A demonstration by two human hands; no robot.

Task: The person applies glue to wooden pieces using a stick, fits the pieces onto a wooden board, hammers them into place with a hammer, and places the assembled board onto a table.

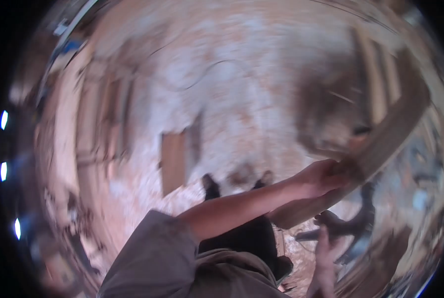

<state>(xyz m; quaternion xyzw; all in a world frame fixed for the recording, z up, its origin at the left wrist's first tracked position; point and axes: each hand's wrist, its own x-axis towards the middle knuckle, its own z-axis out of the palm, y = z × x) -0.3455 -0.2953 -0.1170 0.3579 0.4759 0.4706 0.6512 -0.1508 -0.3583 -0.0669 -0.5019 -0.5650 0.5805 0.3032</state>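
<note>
My left hand is closed around a long wooden board, gripping it near its lower part. The board slants from beside my waist up to the far right. Below it, at the lower right, my right hand shows with motion blur beside a dark, curved, tool-like object. One of its digits points up toward that object, but whether the hand grips it cannot be made out.
A brown wooden panel stands on the dusty floor ahead of my feet. Blurred planks line the left side. More lengths of timber are at the upper right. A thin cable curves across the floor.
</note>
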